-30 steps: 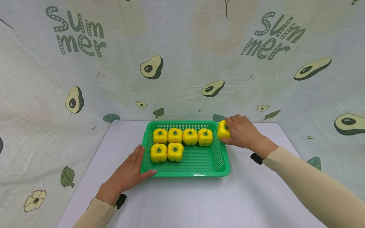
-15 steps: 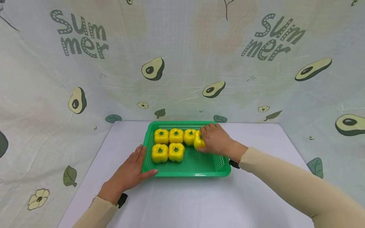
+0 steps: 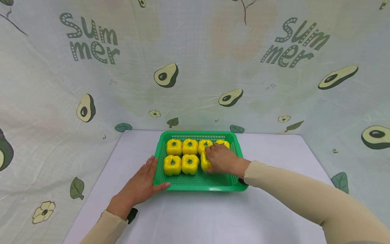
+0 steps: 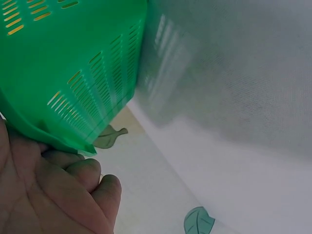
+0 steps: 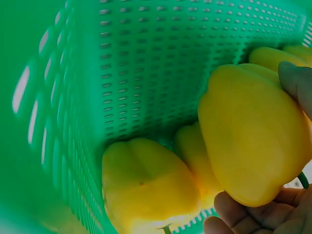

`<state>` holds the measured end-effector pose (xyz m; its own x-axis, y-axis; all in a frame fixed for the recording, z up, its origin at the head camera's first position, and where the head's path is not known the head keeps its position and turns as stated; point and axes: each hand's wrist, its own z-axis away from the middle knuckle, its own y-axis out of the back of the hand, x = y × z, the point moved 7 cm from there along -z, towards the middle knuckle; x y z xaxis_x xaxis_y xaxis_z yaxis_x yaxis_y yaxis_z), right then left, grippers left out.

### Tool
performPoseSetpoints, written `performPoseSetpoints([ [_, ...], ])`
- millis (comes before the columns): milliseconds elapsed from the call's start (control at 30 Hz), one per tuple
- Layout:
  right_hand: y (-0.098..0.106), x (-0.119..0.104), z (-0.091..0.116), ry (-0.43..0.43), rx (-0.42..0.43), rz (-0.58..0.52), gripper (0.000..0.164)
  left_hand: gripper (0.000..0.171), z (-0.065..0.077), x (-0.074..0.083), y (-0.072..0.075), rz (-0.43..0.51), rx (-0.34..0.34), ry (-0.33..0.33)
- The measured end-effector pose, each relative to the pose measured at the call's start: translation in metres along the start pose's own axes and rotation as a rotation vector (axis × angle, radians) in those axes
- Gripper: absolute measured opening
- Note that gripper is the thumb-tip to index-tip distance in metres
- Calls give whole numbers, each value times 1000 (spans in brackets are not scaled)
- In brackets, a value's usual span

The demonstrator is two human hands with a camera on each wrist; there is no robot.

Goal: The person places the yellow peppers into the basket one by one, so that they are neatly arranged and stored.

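A green plastic basket (image 3: 207, 188) with slotted walls holds yellow bell peppers (image 3: 190, 164) with green stems. My right hand (image 3: 223, 159) is inside it, gripping one yellow bell pepper (image 5: 251, 136) between thumb and fingers. In the right wrist view this pepper appears raised above the basket floor, with other peppers beside and behind it. At the basket's front left corner my left hand (image 3: 138, 184) rests with straight fingers along the left rim and thumb on the front rim. The right hand partly covers the held pepper and the back right one in the head view.
The basket stands on a white table (image 3: 198, 220). A cloth printed with avocados, leaves and lettering (image 3: 195, 67) hangs behind and at both sides. Several peppers form a back row, and two (image 3: 172, 165) sit at the front left.
My right hand has carried a pepper from beyond the basket's right rim leftward and into the front row, beside the two front peppers. The left hand has kept its place on the rim.
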<state>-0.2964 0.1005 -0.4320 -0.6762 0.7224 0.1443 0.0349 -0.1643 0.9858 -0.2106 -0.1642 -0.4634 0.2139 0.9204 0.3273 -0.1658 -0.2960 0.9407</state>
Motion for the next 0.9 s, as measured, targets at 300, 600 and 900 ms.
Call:
performPoseSetpoints([
  [300,-12,-5,-8,10,-50,58,80,122,2,-1,-1,20,-13,27],
  [600,-16,-7,-14,9,-68,48,79,122,1,0,-1,16,-11,22],
  [900,-15,-6,-16,15,-69,92,85,121,0,-3,-1,11,2,21],
])
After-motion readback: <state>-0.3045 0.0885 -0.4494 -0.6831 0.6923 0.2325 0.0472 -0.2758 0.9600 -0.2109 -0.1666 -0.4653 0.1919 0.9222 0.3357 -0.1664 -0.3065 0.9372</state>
